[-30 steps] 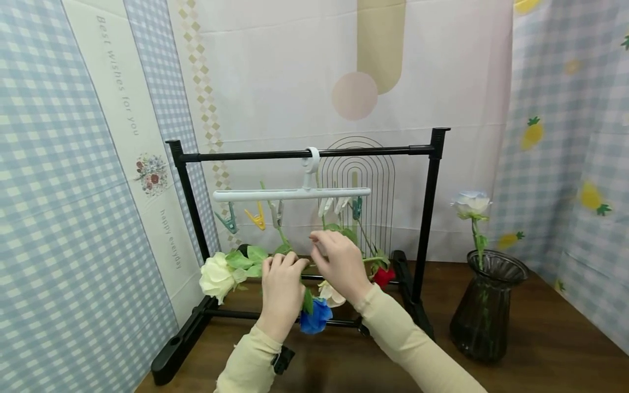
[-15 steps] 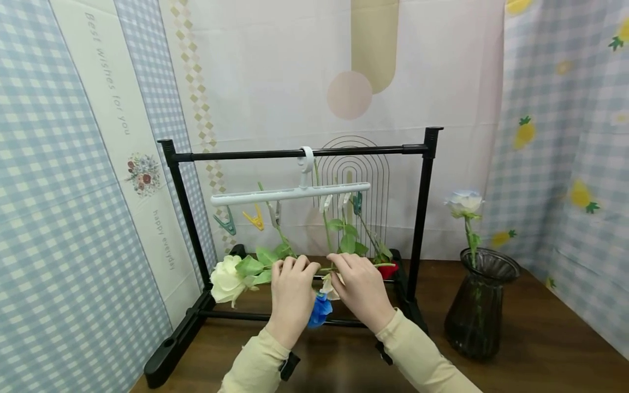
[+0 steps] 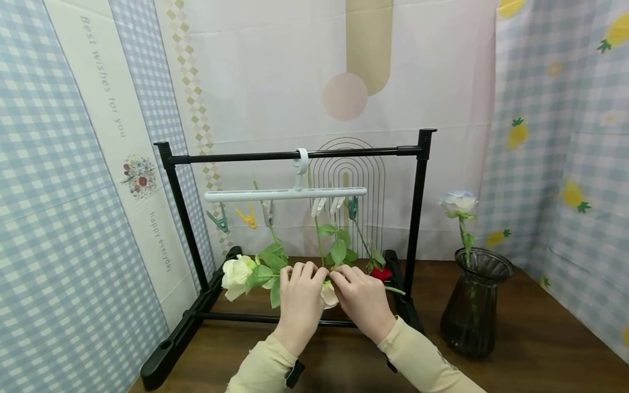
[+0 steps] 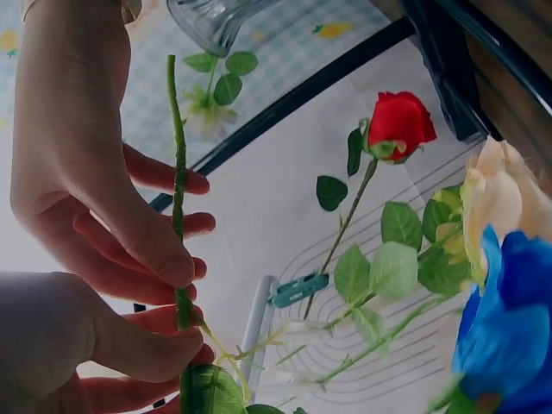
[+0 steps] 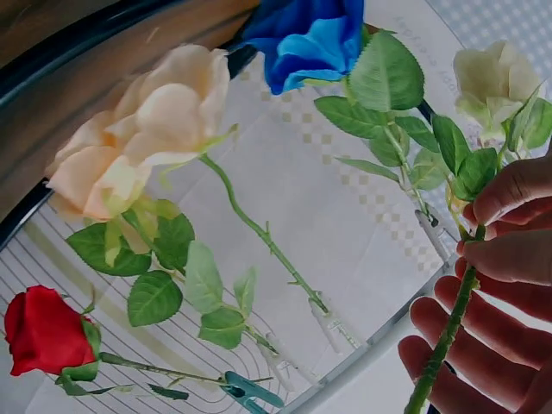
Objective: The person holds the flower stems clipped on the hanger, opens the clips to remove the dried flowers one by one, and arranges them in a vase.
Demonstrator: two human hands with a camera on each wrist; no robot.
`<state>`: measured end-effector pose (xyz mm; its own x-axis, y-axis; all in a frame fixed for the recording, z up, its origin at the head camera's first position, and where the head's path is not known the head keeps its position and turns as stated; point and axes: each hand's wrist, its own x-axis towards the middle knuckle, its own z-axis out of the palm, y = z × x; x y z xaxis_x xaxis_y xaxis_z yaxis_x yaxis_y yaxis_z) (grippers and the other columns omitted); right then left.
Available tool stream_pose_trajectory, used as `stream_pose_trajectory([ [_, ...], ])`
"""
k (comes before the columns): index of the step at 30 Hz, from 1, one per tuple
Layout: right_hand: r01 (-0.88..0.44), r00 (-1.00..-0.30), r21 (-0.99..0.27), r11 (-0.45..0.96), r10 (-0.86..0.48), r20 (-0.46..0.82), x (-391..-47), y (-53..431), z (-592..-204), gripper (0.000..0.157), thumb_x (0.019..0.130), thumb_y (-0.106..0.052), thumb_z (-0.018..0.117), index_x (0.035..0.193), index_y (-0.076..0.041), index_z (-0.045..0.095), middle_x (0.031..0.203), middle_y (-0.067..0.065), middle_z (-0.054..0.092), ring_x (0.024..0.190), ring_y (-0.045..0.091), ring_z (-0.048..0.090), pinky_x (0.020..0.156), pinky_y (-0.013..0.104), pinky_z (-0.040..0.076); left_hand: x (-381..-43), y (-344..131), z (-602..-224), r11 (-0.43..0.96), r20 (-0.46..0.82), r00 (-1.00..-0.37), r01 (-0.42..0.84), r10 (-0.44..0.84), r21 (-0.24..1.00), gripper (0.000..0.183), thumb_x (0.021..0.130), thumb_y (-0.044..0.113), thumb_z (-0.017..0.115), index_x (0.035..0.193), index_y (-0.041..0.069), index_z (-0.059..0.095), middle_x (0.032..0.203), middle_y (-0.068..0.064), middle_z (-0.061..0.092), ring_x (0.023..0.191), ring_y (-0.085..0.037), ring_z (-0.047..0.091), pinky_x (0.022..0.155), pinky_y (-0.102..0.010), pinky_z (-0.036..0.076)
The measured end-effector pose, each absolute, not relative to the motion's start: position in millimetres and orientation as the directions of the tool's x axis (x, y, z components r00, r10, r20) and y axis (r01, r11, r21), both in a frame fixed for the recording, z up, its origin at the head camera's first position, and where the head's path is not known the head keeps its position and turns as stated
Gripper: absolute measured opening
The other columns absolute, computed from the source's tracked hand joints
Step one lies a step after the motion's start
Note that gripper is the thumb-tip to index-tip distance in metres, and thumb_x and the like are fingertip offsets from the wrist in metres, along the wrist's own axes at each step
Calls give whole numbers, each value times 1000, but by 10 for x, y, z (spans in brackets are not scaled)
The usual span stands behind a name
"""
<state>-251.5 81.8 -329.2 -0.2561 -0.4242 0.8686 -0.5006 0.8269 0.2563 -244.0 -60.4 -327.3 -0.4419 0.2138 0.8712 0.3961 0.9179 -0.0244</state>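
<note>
A white rose (image 3: 238,277) lies sideways below the hanger, its bloom to the left. My left hand (image 3: 302,300) pinches its green stem near the leaves, as the right wrist view shows. Right beside it, my right hand (image 3: 361,300) holds the same stem (image 4: 178,147) between thumb and fingers; the cut end sticks out past that hand. Head down from the pale hanger (image 3: 285,195) hang a red rose (image 5: 50,332), peach roses (image 5: 142,129) and a blue rose (image 5: 306,43). In the head view my left hand hides the blue one.
The hanger hooks onto a black rack (image 3: 420,218). A yellow clip (image 3: 247,217) and a teal clip (image 3: 218,219) hang on its left part without flowers. To the right on the wooden table (image 3: 540,349) stands a dark glass vase (image 3: 469,311) with another white rose (image 3: 458,203).
My right hand has come down from the hanging stems to the white rose's stem beside my left hand. Both hands and the rose have shifted rightward. The hanger has swung slightly.
</note>
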Motion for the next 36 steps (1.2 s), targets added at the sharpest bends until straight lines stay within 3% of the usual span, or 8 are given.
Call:
stream_pose_trajectory([
  [10,-487,-293,283,826,-460,838,-2481,1009,-3419,37,62,-7,88,95,-15,73,84,-1,65,66,11,61,48,22,47,-2423,-449,-3420,912,861,-445,408,245,-49,39,58,0,83,89,21,73,81,3,62,81,-17,56,81,-38,41],
  [21,-425,-249,351,834,-480,841,-2472,1180,-3478,36,60,0,83,92,-13,73,84,0,67,78,16,64,70,31,53,-2439,-292,-3479,903,883,-387,420,265,-87,37,61,2,82,89,24,71,79,3,63,77,-16,57,80,-36,42],
  [28,-398,-249,368,841,-485,839,-2465,1301,-3519,35,59,2,82,90,-12,72,85,2,67,75,17,64,62,30,53,-2437,-164,-3490,901,882,-380,421,280,-105,32,63,6,83,87,23,71,83,4,66,81,-15,60,84,-39,44],
  [36,-369,-233,392,843,-492,839,-2474,1417,-3539,35,58,5,78,90,-8,72,85,3,67,74,18,64,57,29,52,-2380,19,-3548,884,873,-400,463,278,-70,40,71,13,81,108,19,68,100,-1,66,101,-20,59,98,-52,37],
])
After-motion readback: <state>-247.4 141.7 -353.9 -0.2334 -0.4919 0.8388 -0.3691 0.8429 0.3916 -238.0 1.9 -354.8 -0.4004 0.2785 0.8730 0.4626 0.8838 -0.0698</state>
